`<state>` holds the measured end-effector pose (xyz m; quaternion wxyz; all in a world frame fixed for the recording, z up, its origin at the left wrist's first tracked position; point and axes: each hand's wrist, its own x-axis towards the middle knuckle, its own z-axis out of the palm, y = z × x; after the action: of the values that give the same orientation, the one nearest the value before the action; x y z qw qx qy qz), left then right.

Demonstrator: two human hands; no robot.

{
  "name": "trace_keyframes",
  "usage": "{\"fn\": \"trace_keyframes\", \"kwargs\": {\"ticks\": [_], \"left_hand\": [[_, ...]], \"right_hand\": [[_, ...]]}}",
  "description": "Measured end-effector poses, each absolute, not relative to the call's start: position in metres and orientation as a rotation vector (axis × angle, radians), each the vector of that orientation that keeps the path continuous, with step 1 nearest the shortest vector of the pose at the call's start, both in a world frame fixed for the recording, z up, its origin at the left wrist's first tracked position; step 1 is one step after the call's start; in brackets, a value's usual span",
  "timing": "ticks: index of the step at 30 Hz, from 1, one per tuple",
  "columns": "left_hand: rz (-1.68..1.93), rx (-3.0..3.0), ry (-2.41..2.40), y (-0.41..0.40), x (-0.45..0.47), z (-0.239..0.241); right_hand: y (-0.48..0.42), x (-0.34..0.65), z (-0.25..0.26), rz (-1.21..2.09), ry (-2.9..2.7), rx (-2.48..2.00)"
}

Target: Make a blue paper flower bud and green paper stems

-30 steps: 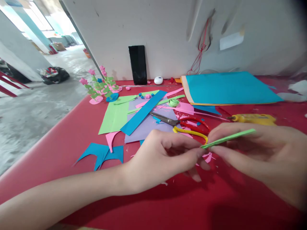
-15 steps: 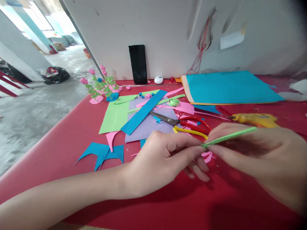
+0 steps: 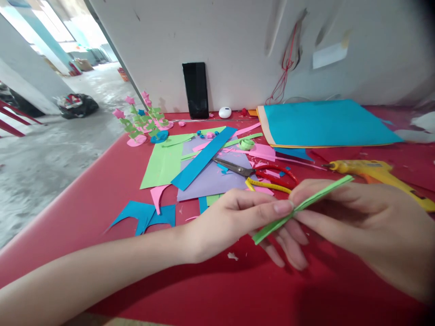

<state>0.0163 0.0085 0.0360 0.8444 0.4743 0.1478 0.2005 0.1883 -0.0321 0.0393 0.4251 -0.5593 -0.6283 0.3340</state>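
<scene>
A narrow green paper strip, folded lengthwise, slants between my two hands above the red table. My left hand pinches it near its middle with thumb and forefinger, the other fingers curling beneath. Close beside that grip, my right hand also pinches the strip; its upper end sticks out over this hand, and its lower end passes under the left thumb. Just behind the hands lie scissors with red and yellow handles, blades partly apart. A yellow glue gun rests behind my right hand.
Green, purple, blue and pink paper pieces cover the table's middle. Pink paper-star flowers stand at the back left. A phone leans on the wall beside a white case. Stacked blue sheets lie at the back right.
The green strip now shows its lower end below my left thumb and tilts more steeply. Both hands have shifted slightly, with the left thumb now lying over the strip.
</scene>
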Motion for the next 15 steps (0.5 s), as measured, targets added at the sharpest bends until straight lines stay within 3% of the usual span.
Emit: {"fn": "trace_keyframes", "kwargs": {"ticks": [6, 15], "left_hand": [[0.319, 0.898, 0.201, 0.011, 0.016, 0.031], [0.360, 1.102, 0.438, 0.006, 0.013, 0.042]], "right_hand": [[-0.032, 0.190, 0.046, 0.855, -1.718, -1.340], [-0.037, 0.189, 0.044, 0.901, -1.700, -1.354]]}}
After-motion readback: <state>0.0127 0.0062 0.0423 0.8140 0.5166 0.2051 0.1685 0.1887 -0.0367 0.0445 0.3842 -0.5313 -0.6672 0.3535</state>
